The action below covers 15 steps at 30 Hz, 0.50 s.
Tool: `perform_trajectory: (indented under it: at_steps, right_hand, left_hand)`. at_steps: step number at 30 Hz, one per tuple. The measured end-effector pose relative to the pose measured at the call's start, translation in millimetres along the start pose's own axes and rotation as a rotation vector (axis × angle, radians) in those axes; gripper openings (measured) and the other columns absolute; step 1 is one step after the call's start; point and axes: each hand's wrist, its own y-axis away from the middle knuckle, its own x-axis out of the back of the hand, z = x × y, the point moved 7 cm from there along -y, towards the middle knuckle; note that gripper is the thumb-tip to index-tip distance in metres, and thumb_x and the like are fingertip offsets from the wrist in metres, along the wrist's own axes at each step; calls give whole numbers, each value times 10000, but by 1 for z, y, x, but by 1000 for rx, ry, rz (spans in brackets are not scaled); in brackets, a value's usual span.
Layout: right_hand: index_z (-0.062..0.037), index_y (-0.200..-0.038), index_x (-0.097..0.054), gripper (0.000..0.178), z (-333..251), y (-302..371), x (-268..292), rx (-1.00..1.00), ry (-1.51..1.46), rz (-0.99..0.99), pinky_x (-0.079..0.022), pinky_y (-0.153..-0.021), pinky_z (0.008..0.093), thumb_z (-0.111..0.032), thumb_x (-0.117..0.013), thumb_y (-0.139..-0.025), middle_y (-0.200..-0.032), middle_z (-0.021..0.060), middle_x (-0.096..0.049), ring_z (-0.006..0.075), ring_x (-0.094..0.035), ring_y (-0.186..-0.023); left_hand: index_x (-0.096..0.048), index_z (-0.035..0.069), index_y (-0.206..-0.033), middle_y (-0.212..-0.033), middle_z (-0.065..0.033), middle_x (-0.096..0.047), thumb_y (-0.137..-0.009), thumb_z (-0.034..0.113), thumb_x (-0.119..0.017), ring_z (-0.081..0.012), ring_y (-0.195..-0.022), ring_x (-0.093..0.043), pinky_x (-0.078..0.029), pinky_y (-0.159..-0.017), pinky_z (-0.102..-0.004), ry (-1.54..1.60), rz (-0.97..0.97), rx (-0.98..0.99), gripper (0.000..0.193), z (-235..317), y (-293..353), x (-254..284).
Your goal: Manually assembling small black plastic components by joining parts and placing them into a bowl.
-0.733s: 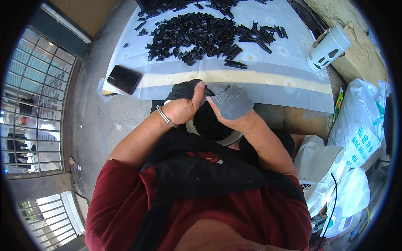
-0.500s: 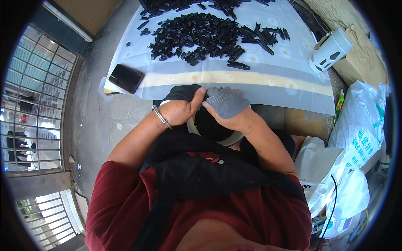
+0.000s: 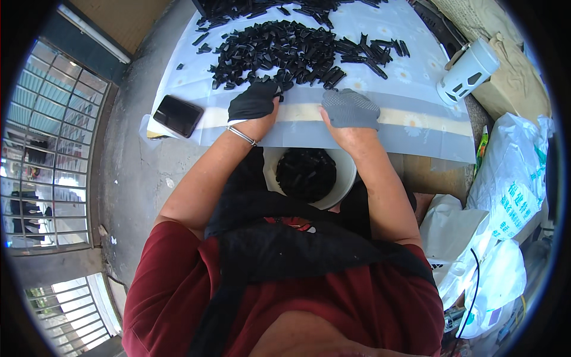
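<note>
My left hand (image 3: 254, 102), in a black fingerless-looking glove with a silver bangle at the wrist, is closed at the near edge of a heap of small black plastic pieces (image 3: 273, 53). A small black piece shows at its fingertips. To the right, my right hand (image 3: 352, 109), in a grey dotted glove, curls over the tablecloth just below some longer black clip-like parts (image 3: 336, 76); what its fingers hold, if anything, is hidden. Below the table edge, between my knees, a white bucket (image 3: 347, 178) contains many black pieces (image 3: 306, 174).
A dark phone (image 3: 177, 115) lies at the table's left corner. A white tumbler (image 3: 468, 71) stands at the right edge. More black parts (image 3: 309, 11) lie at the back of the patterned tablecloth (image 3: 410, 140). White plastic bags (image 3: 505, 178) crowd the right side.
Both hands were together over the bucket; now they have moved apart and forward onto the table, left to the heap, right beside the longer parts. The bucket's contents are now exposed.
</note>
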Motion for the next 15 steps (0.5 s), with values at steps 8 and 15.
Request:
perform_trajectory:
  at_steps: [8,15]
  right_hand:
    - [-92,-1003,-582,221,-14,35,20,299,-324,334,-436,-696,409,-166,-573,-795,-875,138,-586,325,-554,-789]
    - [-81,-1028,-568,254,-50,46,24,463,-528,112,-437,-699,374,-193,-590,-801,-930,98,-598,290,-566,-792]
  left_hand:
    - [-583,67,-955,-847,-175,-611,-794,287,-551,-331,-802,-587,-461,-720,-386,231,-276,61,274,14,15,24]
    - [-614,38,-984,-655,-20,-543,-851,299,-554,-41,-600,-476,-405,-544,-207,699,-624,-108,299,43,38,29]
